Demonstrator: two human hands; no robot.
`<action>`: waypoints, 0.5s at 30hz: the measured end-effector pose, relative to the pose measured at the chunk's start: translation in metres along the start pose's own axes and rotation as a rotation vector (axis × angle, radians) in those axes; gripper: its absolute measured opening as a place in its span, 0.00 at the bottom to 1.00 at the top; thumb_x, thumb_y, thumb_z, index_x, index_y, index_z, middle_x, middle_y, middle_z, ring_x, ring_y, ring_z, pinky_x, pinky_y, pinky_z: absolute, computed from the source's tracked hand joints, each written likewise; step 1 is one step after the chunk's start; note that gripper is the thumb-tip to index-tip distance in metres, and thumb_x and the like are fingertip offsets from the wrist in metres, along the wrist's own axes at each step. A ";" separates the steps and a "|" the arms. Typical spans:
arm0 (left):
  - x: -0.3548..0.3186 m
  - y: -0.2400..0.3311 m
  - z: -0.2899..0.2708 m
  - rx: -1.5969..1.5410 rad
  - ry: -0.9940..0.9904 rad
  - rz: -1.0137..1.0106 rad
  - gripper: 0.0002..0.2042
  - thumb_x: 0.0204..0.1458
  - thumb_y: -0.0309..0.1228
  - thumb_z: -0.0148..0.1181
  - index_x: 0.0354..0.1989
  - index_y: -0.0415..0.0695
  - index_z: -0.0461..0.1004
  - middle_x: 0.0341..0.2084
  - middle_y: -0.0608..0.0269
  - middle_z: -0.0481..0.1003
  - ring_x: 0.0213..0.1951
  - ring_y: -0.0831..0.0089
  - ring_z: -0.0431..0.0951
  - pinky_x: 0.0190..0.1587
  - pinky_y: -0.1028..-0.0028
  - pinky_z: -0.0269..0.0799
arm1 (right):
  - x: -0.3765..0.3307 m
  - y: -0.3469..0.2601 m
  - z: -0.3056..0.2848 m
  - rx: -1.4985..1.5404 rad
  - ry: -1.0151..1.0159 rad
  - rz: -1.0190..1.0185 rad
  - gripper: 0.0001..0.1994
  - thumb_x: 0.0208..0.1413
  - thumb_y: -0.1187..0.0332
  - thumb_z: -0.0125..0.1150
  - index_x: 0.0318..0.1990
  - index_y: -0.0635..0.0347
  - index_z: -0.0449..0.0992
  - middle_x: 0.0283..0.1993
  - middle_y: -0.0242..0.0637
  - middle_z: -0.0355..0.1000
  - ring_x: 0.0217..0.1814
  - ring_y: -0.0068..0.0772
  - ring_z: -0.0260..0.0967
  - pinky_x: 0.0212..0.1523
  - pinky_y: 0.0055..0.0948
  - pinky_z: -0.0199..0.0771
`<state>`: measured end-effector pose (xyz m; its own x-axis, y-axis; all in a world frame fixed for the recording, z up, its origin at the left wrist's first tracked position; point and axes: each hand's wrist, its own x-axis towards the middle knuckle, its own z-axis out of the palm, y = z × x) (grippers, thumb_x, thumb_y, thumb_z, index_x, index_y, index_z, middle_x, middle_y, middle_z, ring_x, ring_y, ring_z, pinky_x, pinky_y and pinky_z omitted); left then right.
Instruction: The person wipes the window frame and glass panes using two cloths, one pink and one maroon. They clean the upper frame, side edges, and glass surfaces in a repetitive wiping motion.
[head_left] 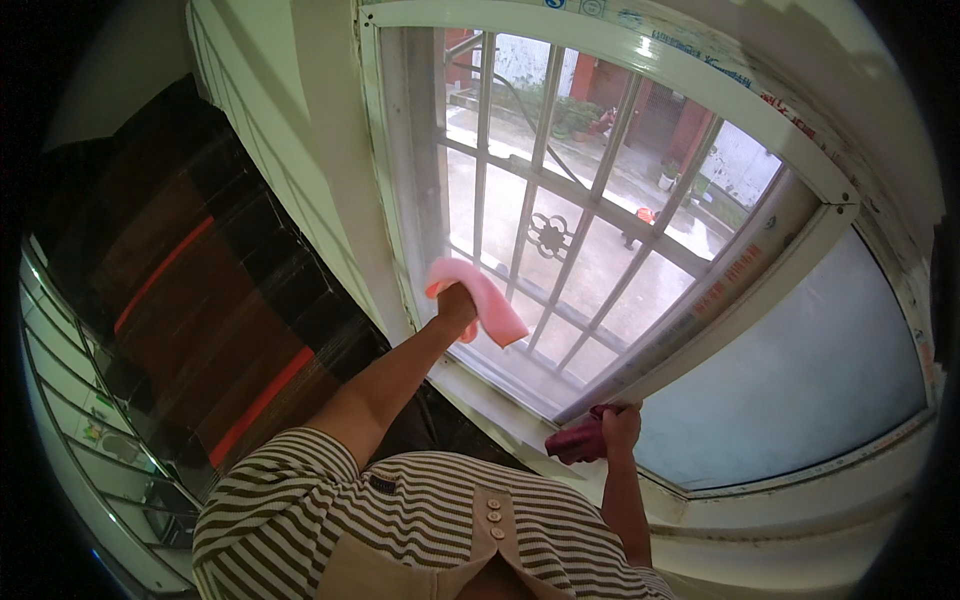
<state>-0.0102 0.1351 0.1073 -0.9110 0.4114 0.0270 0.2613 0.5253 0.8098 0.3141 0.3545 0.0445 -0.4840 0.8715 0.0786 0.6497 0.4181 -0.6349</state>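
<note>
Left hand (458, 303) grips our pink cloth (482, 297) flat against the window glass (500, 215) directly ahead; right hand (620, 428), lower, clutches a dark red cloth (575, 441) on the sill (500, 400).

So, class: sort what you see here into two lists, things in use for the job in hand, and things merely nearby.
In use:
- left hand holding pink cloth on the window pane
- right hand holding dark red cloth at the window frame

Merely nearby:
- metal window bars
- potted plants in the yard outside
- dark stairs

Left hand (458, 303) raised, arm outstretched (fist closed); right hand (620, 428) lower, also clenched.
</note>
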 end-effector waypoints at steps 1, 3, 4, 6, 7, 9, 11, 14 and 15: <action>-0.003 0.010 0.003 0.008 0.064 0.152 0.10 0.54 0.36 0.52 0.28 0.43 0.69 0.18 0.62 0.72 0.18 0.69 0.72 0.19 0.65 0.65 | 0.000 -0.001 -0.001 0.003 0.006 0.002 0.26 0.43 0.66 0.60 0.52 0.65 0.63 0.40 0.57 0.75 0.43 0.63 0.72 0.46 0.53 0.72; -0.008 0.036 0.009 -0.161 0.140 0.239 0.10 0.56 0.37 0.52 0.31 0.43 0.71 0.21 0.63 0.73 0.22 0.68 0.75 0.23 0.66 0.69 | -0.001 -0.003 -0.002 0.011 0.002 0.000 0.26 0.44 0.66 0.58 0.52 0.65 0.62 0.40 0.57 0.74 0.42 0.63 0.72 0.45 0.53 0.72; -0.013 0.053 0.009 -0.348 0.163 0.193 0.09 0.55 0.36 0.53 0.30 0.44 0.71 0.19 0.64 0.71 0.21 0.70 0.74 0.22 0.67 0.69 | 0.000 -0.003 -0.002 0.015 -0.006 -0.003 0.26 0.44 0.66 0.58 0.52 0.65 0.63 0.40 0.57 0.74 0.43 0.63 0.72 0.45 0.53 0.72; -0.018 0.087 -0.001 -0.345 0.061 0.082 0.08 0.56 0.36 0.53 0.30 0.45 0.70 0.18 0.66 0.71 0.18 0.74 0.73 0.19 0.71 0.67 | 0.000 -0.003 -0.003 0.023 -0.020 -0.010 0.25 0.44 0.66 0.59 0.52 0.65 0.63 0.40 0.58 0.74 0.43 0.64 0.72 0.45 0.53 0.72; -0.022 0.105 -0.005 -0.340 0.111 0.180 0.08 0.56 0.36 0.53 0.30 0.45 0.70 0.17 0.65 0.71 0.17 0.73 0.72 0.17 0.70 0.66 | 0.001 -0.003 -0.003 0.025 -0.025 -0.014 0.25 0.44 0.66 0.59 0.52 0.65 0.63 0.40 0.58 0.74 0.43 0.64 0.72 0.45 0.53 0.72; -0.032 0.138 -0.016 -0.435 0.165 0.367 0.06 0.54 0.31 0.52 0.28 0.43 0.70 0.17 0.64 0.71 0.15 0.73 0.71 0.16 0.70 0.64 | 0.002 -0.002 -0.002 0.017 -0.019 -0.008 0.25 0.44 0.66 0.59 0.52 0.65 0.63 0.40 0.58 0.75 0.43 0.64 0.72 0.45 0.53 0.72; -0.041 0.168 -0.027 -0.482 0.136 0.435 0.04 0.53 0.27 0.53 0.28 0.42 0.70 0.18 0.63 0.71 0.17 0.74 0.72 0.17 0.71 0.65 | 0.002 -0.001 0.000 -0.001 0.001 0.016 0.25 0.45 0.66 0.59 0.52 0.65 0.63 0.40 0.58 0.75 0.43 0.64 0.72 0.46 0.53 0.72; -0.048 0.205 -0.043 -0.497 0.157 0.489 0.02 0.50 0.24 0.53 0.28 0.41 0.70 0.20 0.62 0.72 0.22 0.71 0.74 0.22 0.70 0.68 | 0.002 0.002 0.001 -0.004 -0.018 -0.009 0.25 0.46 0.65 0.59 0.52 0.65 0.63 0.39 0.57 0.75 0.43 0.64 0.72 0.46 0.53 0.72; -0.046 0.219 -0.046 -0.468 0.216 0.582 0.02 0.49 0.24 0.54 0.29 0.40 0.71 0.22 0.60 0.73 0.25 0.67 0.76 0.25 0.68 0.69 | 0.003 0.003 0.002 -0.003 -0.063 -0.004 0.25 0.46 0.64 0.59 0.52 0.65 0.63 0.39 0.57 0.75 0.43 0.64 0.72 0.45 0.53 0.72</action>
<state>0.0743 0.1970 0.3101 -0.7232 0.3448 0.5985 0.5987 -0.1193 0.7921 0.3128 0.3576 0.0412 -0.5229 0.8517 0.0327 0.6490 0.4227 -0.6325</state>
